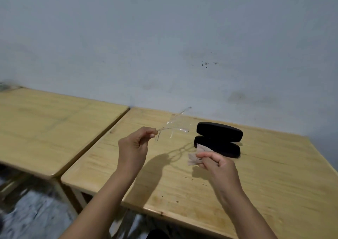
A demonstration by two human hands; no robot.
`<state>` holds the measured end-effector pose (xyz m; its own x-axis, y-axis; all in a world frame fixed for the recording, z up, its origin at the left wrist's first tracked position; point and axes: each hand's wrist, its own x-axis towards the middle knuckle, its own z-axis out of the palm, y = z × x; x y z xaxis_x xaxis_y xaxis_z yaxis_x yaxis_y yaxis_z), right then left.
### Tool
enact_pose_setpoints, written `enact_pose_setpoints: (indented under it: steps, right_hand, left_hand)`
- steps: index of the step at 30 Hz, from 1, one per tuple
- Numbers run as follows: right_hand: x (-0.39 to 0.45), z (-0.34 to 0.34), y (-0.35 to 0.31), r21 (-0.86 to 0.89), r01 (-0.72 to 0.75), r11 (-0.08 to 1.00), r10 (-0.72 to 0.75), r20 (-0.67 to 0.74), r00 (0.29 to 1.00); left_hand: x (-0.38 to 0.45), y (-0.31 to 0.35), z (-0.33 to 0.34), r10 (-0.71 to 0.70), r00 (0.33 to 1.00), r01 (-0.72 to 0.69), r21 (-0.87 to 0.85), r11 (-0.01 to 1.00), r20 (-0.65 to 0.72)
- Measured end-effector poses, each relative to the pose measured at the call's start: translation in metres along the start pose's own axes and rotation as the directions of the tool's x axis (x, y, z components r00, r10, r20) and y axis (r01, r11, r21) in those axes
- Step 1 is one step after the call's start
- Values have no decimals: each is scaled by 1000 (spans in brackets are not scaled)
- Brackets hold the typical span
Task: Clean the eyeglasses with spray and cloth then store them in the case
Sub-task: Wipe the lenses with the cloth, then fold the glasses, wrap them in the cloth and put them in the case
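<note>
Eyeglasses (175,127): clear frame, held above the worktop (256,183), pinched at one temple tip by the left hand (134,145). Cloth (196,156): pale, crumpled, gripped in the right hand (217,162). Case (218,140): black, hinged open, resting on the worktop just beyond the right hand. Second wooden worktop (45,129): adjoining at left.

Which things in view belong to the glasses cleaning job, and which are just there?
Part of the job:
- eyeglasses, clear frame, pinched by one temple in the left hand, held above the table
- cloth, gripped in the right hand
- black case, lying open on the right table
- no spray bottle in view

Just there:
- second table on the left
- wall behind
</note>
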<state>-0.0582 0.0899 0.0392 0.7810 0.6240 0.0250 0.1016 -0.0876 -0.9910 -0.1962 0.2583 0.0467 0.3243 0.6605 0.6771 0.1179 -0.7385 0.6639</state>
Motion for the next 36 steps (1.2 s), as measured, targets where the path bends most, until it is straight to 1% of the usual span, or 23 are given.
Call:
enact_pose_setpoints:
  steps: [3, 6, 10, 13, 17, 21, 24, 31, 34, 36]
  right_hand:
    - [-3, 4, 7, -21, -11, 1000, 11, 0, 1000]
    - [-6, 10, 14, -37, -29, 999, 29, 4, 1000]
    - [-9, 17, 18, -38, -72, 997, 73, 9, 997]
    - [-11, 20, 17, -53, -79, 995, 81, 33, 996]
    - [-12, 22, 19, -58, -93, 994, 96, 58, 994]
    - [-13, 24, 21, -22, -105, 994, 106, 91, 990]
    - [-13, 25, 23, 5, -110, 994, 109, 102, 989]
    - [-10, 26, 25, 40, -111, 993, 107, 102, 989]
    - [-9, 22, 25, 38, -107, 994, 103, 92, 990]
    - [-8, 18, 24, 38, -101, 994, 97, 89, 991]
  left_hand:
    - [-5, -21, -18, 62, 998, -60, 95, 994, -10]
    - [-14, -46, -36, 91, 996, -93, 164, 982, 18]
    - [-24, -67, -56, 103, 990, -125, 243, 962, 98]
    - [-26, -80, -64, 95, 988, -129, 311, 942, 122]
    - [-29, -95, -71, 52, 985, -102, 312, 945, 163]
    - [-33, -98, -76, -44, 974, -34, 337, 941, 221]
    - [-36, -98, -76, 4, 965, -106, 378, 920, 261]
    - [-37, -100, -76, 49, 964, -140, 344, 929, 261]
    - [-34, -97, -78, 52, 968, -144, 374, 916, 247]
    - [-30, -90, -76, 108, 970, -190, 398, 898, 219]
